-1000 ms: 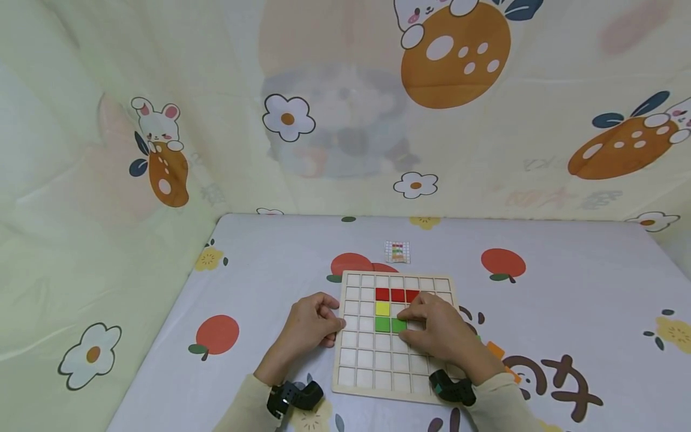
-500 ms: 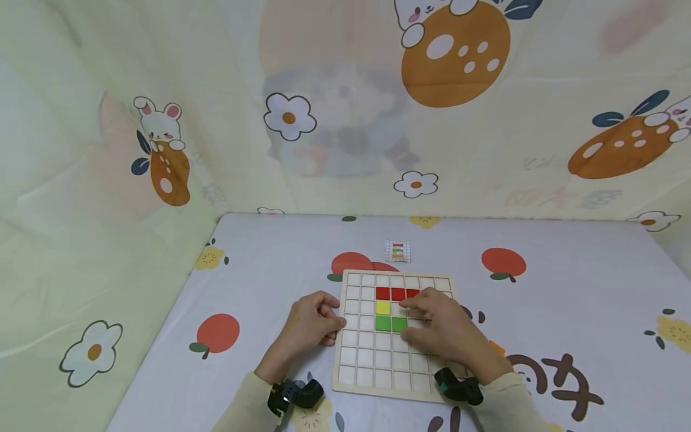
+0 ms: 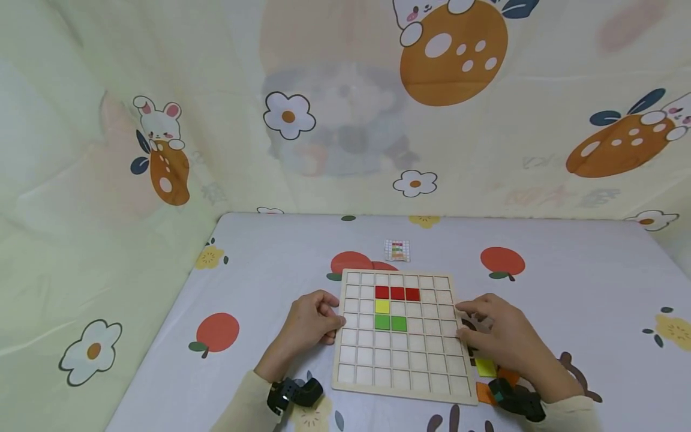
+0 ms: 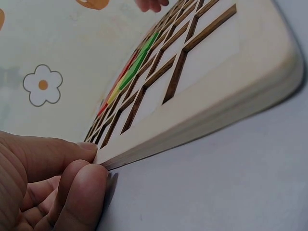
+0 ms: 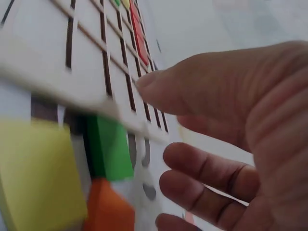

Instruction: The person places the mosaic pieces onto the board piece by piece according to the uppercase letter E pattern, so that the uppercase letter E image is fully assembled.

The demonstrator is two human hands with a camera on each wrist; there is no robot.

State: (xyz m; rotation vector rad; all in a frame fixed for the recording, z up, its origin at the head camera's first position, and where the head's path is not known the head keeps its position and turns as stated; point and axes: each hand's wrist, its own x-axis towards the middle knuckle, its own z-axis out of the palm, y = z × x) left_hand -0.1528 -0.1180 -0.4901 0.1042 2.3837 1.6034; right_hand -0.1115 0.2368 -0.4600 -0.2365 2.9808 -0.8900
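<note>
A wooden grid board [image 3: 356,360] lies flat on the table. In its cells sit three red tiles [image 3: 397,293], a yellow tile [image 3: 382,306] and two green tiles [image 3: 390,323]. My left hand [image 3: 310,321] holds the board's left rim; in the left wrist view, its fingertips [image 4: 89,175] are against the edge. Over the board's right edge, my right hand [image 3: 504,333] has thumb and fingers apart, with nothing between them. Under it, loose yellow [image 5: 41,173], green [image 5: 110,149] and orange [image 5: 110,207] pieces lie beside the board in the right wrist view.
A small pattern card [image 3: 397,251] lies behind the board, showing a coloured grid. The table wears a white printed cloth [image 3: 270,264]. A patterned curtain [image 3: 345,198] rises at the back and left.
My right hand has moved right, from over the green tile to the board's right edge, uncovering the third red tile and loose pieces beside the board. My left hand stays at the left rim.
</note>
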